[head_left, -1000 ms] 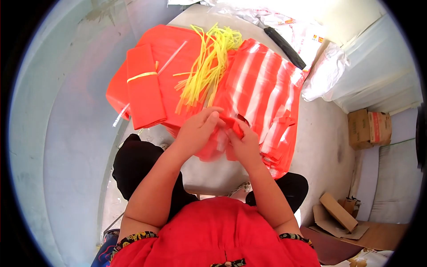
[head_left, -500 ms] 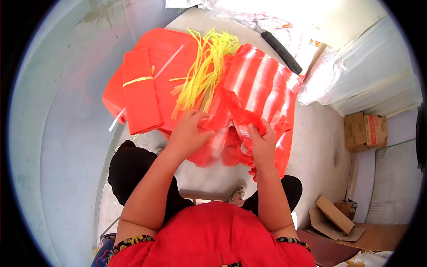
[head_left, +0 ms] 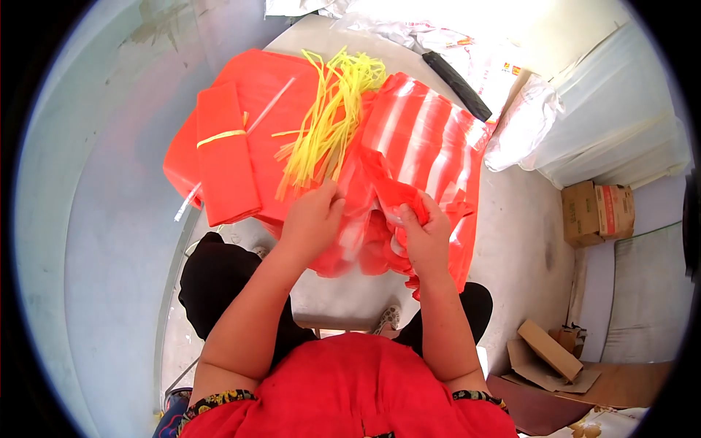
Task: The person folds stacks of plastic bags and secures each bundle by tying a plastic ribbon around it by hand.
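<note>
My right hand (head_left: 426, 235) is closed on the gathered edge of a red plastic bag (head_left: 398, 191), thumb on top. That bag lies at the near side of a stack of red-and-white striped plastic bags (head_left: 416, 131). My left hand (head_left: 315, 219) is just left of it, its fingers curled together by the near ends of a bunch of yellow ties (head_left: 332, 117). What those fingers pinch, if anything, is hidden. Further left, a folded red bundle (head_left: 225, 157) with a yellow band (head_left: 220, 137) around it rests on a large red plastic pile (head_left: 281, 80).
A black roll (head_left: 458, 86) lies beyond the striped bags, beside white printed wrapping (head_left: 529, 120). Cardboard boxes (head_left: 595, 212) stand at the right, with opened cardboard (head_left: 551, 354) lower down. My knees are below the work surface's near edge.
My left hand has drawn its fingers together and shifted slightly near the yellow ties. The right hand keeps its hold on the red bag. The whole view has moved a little.
</note>
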